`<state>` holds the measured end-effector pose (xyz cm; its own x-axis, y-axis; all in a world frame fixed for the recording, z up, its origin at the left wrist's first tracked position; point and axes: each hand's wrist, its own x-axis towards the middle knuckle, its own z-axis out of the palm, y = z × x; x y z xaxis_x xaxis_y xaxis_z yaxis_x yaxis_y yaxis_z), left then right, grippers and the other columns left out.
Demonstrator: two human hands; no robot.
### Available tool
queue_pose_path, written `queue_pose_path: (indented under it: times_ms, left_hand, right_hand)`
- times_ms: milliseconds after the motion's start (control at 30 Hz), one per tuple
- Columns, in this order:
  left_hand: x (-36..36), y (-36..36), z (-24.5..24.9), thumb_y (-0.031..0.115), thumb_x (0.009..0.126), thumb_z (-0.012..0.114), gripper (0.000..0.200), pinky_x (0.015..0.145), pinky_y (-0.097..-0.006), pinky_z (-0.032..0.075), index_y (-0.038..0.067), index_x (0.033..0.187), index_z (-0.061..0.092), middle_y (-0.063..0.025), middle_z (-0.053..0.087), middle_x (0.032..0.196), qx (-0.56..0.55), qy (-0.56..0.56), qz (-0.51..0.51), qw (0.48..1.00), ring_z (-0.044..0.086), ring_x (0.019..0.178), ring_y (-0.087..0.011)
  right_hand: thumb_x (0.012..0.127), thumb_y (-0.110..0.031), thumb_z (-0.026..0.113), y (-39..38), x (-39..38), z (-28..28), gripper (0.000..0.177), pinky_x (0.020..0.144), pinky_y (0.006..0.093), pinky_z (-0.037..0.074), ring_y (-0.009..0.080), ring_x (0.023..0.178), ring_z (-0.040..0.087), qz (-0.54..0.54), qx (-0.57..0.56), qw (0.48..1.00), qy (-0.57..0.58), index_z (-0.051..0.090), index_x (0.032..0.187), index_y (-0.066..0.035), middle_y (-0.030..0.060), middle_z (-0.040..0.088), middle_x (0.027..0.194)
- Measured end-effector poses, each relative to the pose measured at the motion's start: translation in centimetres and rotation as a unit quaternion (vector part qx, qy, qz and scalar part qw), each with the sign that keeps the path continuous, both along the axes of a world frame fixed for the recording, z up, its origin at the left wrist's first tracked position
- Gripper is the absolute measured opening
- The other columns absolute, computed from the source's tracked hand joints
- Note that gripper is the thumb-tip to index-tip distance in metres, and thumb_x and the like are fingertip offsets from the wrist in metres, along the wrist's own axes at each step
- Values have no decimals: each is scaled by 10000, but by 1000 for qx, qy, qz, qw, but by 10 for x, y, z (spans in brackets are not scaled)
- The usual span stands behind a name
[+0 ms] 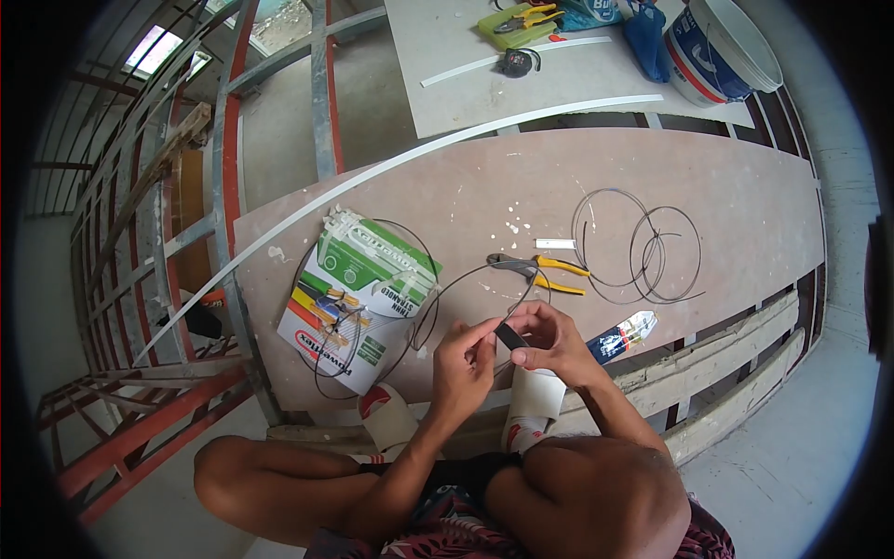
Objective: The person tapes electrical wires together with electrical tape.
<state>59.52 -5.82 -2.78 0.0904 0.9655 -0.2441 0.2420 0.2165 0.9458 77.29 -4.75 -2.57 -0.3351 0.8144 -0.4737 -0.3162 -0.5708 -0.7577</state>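
In front of my lap, my left hand [466,363] is closed, thumb and fingertips pinching the dark wire beside the black tape. My right hand [551,343] is closed around a roll of black tape [509,336], seen edge-on, its far side hidden by the fingers. The thin dark wire [470,271] arcs up from between the hands and back down towards the box. Just beyond the hands lie pliers with yellow handles [561,265], jaws pointing left. To the left lies a green and white wire box [358,298] with loops of wire around and over it.
Coiled wire [654,244] and a short white strip [556,244] lie on the board [754,200]. A blue packet [622,339] is at right. A long white strip [391,166] crosses the far side. Beyond are a tape measure [516,62] and bucket [712,56]. Metal framing [230,140] stands left.
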Motion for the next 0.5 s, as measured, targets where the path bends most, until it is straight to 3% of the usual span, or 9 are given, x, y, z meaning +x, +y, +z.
queue_pose_path:
  times_ms: [200, 333, 400, 433, 467, 500]
  left_hand:
    - [1, -1, -3, -46, 831, 599, 294, 563, -309, 439, 75, 1081, 695, -100, 489, 744, 61, 114, -4, 992, 539, 620, -224]
    - [-3, -1, -4, -48, 836, 601, 319, 571, -298, 437, 33, 1144, 614, -85, 509, 766, 49, 114, -41, 991, 543, 635, -184]
    - [-2, 3, -4, -35, 858, 602, 357, 606, -272, 445, -2, 1180, 453, -58, 521, 775, 14, -67, 70, 995, 549, 675, -137]
    - [-5, 6, 5, -8, 886, 600, 375, 646, -247, 450, 12, 1152, 337, -47, 543, 793, -12, -101, 51, 994, 547, 715, -98]
    - [-5, 5, 5, -8, 886, 600, 375, 646, -247, 450, 12, 1152, 337, -47, 543, 793, -12, -102, 51, 993, 547, 715, -98]
    - [-6, 4, 5, 4, 892, 601, 370, 663, -243, 454, 15, 1150, 337, -49, 553, 796, -20, -143, 28, 989, 546, 717, -94]
  right_hand:
    - [718, -60, 834, -13, -8, -11, 442, 839, 283, 478, 123, 954, 575, -37, 30, 999, -7, 466, 963, -76, 86, 625, 1072]
    - [722, -51, 827, -16, -11, -8, 432, 813, 286, 492, 132, 945, 585, -74, 32, 996, 40, 437, 902, -103, 115, 632, 1074]
    - [732, -39, 815, -14, -7, -4, 420, 799, 282, 496, 137, 934, 590, -80, 48, 994, 55, 427, 877, -108, 125, 633, 1078]
    - [742, -27, 802, -12, -1, -1, 404, 797, 277, 497, 141, 940, 592, -62, 15, 993, 95, 428, 873, -106, 136, 624, 1105]
    - [751, -16, 789, -11, 5, 1, 388, 794, 272, 498, 146, 947, 594, -44, -17, 990, 136, 430, 869, -104, 148, 616, 1132]
    - [764, -18, 776, -12, 4, -7, 345, 808, 264, 490, 155, 982, 591, -55, -52, 993, 93, 461, 883, -95, 146, 610, 1159]
